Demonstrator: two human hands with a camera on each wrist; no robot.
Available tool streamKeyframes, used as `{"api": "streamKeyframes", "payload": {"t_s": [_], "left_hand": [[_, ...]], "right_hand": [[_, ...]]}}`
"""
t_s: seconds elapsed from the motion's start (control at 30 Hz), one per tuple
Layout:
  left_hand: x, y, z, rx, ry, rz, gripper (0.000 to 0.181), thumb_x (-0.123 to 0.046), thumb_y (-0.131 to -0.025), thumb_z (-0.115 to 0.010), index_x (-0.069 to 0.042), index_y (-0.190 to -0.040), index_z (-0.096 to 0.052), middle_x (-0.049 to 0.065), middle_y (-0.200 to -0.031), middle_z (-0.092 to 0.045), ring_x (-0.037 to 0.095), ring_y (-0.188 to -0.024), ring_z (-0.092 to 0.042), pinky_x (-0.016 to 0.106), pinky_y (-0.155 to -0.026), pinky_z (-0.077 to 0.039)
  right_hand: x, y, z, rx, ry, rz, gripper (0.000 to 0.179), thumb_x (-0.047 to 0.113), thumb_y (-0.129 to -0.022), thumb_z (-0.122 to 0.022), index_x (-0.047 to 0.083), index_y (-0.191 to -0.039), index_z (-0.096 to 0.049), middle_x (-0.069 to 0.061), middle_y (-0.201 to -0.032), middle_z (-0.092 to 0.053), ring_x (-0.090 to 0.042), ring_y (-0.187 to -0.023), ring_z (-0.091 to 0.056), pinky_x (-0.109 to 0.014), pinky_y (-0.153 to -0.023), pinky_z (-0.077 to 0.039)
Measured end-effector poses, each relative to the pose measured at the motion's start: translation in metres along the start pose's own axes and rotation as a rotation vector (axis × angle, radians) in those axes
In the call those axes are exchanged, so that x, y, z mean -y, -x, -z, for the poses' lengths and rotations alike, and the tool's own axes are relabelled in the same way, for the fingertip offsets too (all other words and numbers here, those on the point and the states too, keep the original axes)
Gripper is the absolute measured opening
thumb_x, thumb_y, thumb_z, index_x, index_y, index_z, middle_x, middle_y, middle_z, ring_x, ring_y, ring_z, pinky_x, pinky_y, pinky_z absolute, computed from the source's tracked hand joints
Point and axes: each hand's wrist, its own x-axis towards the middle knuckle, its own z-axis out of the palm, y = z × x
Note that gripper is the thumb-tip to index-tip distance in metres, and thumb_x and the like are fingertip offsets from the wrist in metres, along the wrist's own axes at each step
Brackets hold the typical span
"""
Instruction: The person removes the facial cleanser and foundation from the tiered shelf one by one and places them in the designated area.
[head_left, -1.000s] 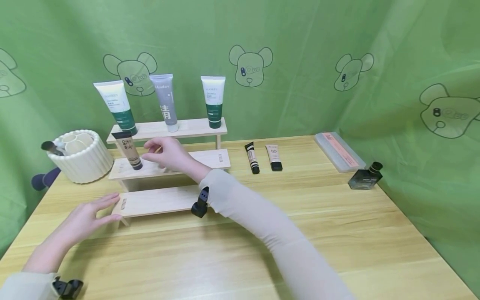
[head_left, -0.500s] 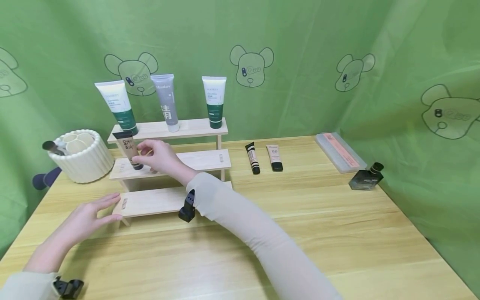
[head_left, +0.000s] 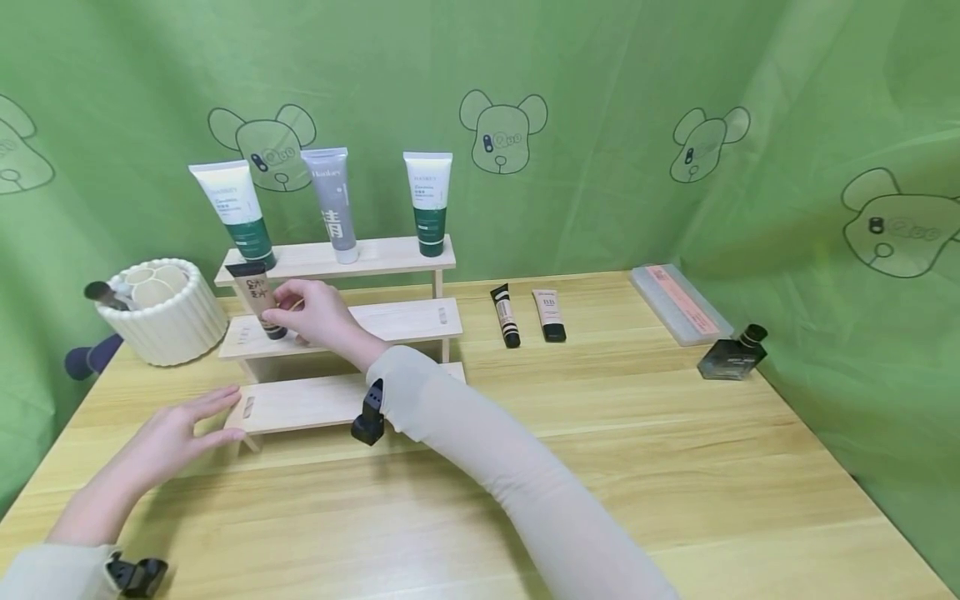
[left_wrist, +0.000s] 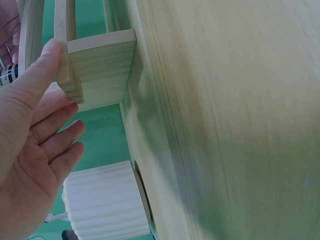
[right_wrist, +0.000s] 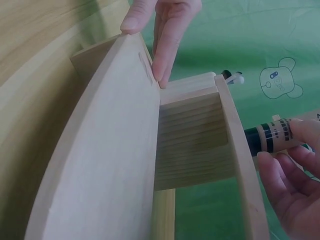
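- Right hand (head_left: 318, 315) is pinching the small beige plastic tube with black crimped end and black cap (head_left: 258, 302), thumb and fingertips either side; the tube sits at the hand's 9 o'clock.
- That tube is cap-down at the 9 o'clock end of the pale wooden middle shelf (head_left: 390, 321). Can't tell if its full weight is on the wood.
- Left hand (head_left: 168, 450) has thumb and fingers spread, touching the 9 o'clock end of the pale wooden bottom shelf (head_left: 315, 402), which is at its 2 o'clock.
- From the beige tube, a white-and-green plastic tube (head_left: 234, 208) is between 11 and 12, a grey-lilac plastic tube (head_left: 332, 200) at 1, both standing on the pale wooden top shelf (head_left: 382, 256).
- White fluted round pot (head_left: 172, 329): 9 o'clock from the beige tube, on the light wood-grain surface (head_left: 585, 417).
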Motion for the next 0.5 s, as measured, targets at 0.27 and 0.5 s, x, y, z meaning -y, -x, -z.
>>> {"api": "streamKeyframes", "payload": {"t_s": [0.27,0.5], "left_hand": [[0.001,0.001,-0.001,-0.022,-0.003,-0.016,0.059,-0.029,-0.079,-0.072,0.008,-0.121,-0.054,0.028,-0.126,-0.048,0.051,-0.11,-0.044,0.064,-0.086,-0.036],[0.001,0.0,0.0,-0.001,0.001,0.006,0.06,-0.031,-0.08,-0.071,0.008,-0.122,-0.053,0.028,-0.127,-0.047,0.051,-0.111,-0.043,0.065,-0.087,-0.035]], "right_hand": [[-0.006,0.003,0.005,-0.006,-0.044,0.011,0.025,0.018,-0.083,-0.07,0.006,-0.105,-0.064,0.005,-0.081,-0.058,-0.004,-0.067,-0.056,-0.017,-0.049,-0.051],[-0.011,0.011,0.02,-0.019,-0.105,0.046,0.024,0.015,-0.083,-0.07,0.003,-0.103,-0.064,0.003,-0.08,-0.06,-0.008,-0.063,-0.057,-0.021,-0.05,-0.053]]}}
